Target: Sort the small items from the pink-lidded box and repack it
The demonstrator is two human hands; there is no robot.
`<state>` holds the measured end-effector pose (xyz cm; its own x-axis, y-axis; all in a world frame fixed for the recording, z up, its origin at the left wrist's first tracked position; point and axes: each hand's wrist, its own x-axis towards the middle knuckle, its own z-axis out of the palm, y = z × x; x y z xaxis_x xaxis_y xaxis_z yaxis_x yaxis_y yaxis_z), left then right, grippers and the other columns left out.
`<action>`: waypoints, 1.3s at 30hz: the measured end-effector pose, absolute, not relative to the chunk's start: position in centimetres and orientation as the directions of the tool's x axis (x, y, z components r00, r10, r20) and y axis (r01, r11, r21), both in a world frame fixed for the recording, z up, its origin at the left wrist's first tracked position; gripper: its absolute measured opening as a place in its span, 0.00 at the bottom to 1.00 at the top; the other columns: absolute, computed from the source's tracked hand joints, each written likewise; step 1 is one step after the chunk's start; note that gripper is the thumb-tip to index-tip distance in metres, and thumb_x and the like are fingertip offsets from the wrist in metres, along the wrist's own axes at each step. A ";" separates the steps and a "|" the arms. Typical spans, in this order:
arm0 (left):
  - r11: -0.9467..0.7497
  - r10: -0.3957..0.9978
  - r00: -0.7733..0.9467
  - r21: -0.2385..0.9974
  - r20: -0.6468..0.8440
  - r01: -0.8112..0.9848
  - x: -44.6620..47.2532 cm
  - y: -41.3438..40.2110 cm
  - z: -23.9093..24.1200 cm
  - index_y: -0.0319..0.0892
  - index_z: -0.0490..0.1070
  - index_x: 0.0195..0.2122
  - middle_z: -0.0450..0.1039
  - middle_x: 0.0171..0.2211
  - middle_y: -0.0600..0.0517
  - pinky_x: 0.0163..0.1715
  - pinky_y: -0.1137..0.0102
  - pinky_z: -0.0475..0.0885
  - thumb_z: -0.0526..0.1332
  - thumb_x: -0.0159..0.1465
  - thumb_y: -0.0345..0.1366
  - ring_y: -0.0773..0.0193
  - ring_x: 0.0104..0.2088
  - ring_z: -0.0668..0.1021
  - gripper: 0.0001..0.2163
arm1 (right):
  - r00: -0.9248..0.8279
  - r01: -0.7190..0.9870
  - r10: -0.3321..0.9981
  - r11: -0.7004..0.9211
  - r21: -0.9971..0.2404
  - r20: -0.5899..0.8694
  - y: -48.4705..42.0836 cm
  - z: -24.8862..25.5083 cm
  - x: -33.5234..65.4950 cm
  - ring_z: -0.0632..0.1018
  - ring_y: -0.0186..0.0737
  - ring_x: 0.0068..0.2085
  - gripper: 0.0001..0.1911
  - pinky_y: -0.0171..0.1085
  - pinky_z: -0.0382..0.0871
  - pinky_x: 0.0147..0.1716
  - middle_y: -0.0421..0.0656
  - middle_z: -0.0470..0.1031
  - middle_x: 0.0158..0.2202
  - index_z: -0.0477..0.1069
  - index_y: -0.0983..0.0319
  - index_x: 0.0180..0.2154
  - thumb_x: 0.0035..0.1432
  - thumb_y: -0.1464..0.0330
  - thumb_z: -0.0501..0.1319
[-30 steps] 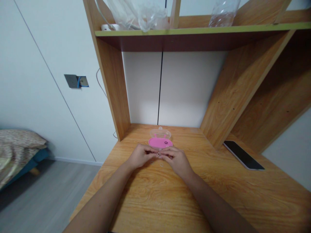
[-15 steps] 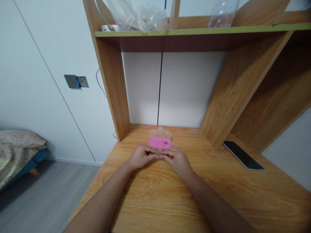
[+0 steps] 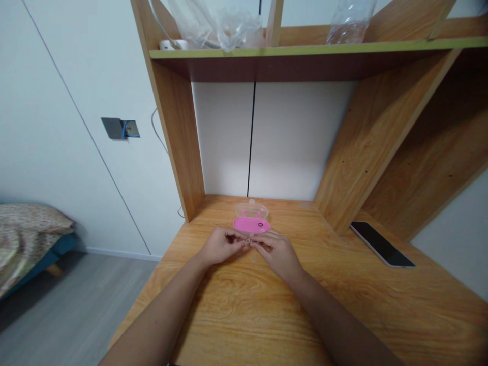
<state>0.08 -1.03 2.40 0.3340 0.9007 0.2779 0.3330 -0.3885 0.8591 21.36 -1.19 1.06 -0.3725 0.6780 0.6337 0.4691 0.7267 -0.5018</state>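
My left hand and my right hand meet over the desk, fingertips pinched together. Between them they grip a small pale ring, partly covered by the fingers. Just behind the hands lies a pink oval case, with a black ring and a pale ring at its right end. Its clear lid stands open at the back. On the wood below the fingertips rest a clear ring and another faint one near the left fingers.
A dark-screened phone lies on the desk at the right. Overhead, a shelf holds a plastic bag and a clear bottle. Wooden side panels flank the work area.
The fingertips have shifted slightly and the small ring between them has turned a little. The case, the phone and the rings on the desk stay in place.
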 end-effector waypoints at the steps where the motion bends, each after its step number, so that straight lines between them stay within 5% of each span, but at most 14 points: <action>1: -0.382 0.904 0.327 0.861 0.275 0.335 0.1 -1.0 2.4 0.38 0.84 0.39 0.82 0.28 0.47 0.25 0.75 0.66 0.67 0.61 0.40 0.68 0.24 0.75 0.11 | -0.369 0.467 0.673 0.731 -0.498 0.641 -1.2 1.1 21.4 0.81 0.45 0.43 0.10 0.46 0.75 0.47 0.43 0.83 0.42 0.81 0.53 0.43 0.62 0.71 0.65; 14: -0.342 0.881 0.400 0.926 0.255 0.162 -0.3 -0.5 1.8 0.40 0.82 0.44 0.82 0.45 0.45 0.51 0.65 0.75 0.69 0.60 0.41 0.55 0.45 0.83 0.14 | -0.383 0.423 0.640 0.763 -0.489 0.666 -1.4 1.3 21.2 0.80 0.42 0.42 0.07 0.43 0.74 0.46 0.42 0.81 0.40 0.80 0.55 0.39 0.62 0.72 0.65; 39: -0.316 0.898 0.386 0.919 0.210 0.236 0.0 -0.6 1.8 0.39 0.83 0.40 0.83 0.40 0.45 0.40 0.69 0.76 0.70 0.58 0.43 0.58 0.37 0.83 0.13 | -0.408 0.445 0.661 0.746 -0.496 0.629 -1.4 1.0 21.1 0.79 0.41 0.41 0.10 0.41 0.75 0.43 0.42 0.80 0.40 0.81 0.53 0.42 0.61 0.73 0.66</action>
<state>-0.04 -0.64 1.82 0.3865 0.8981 0.2099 0.2358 -0.3162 0.9189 21.06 -1.43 1.03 -0.4082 0.6614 0.6292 0.4449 0.7460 -0.4956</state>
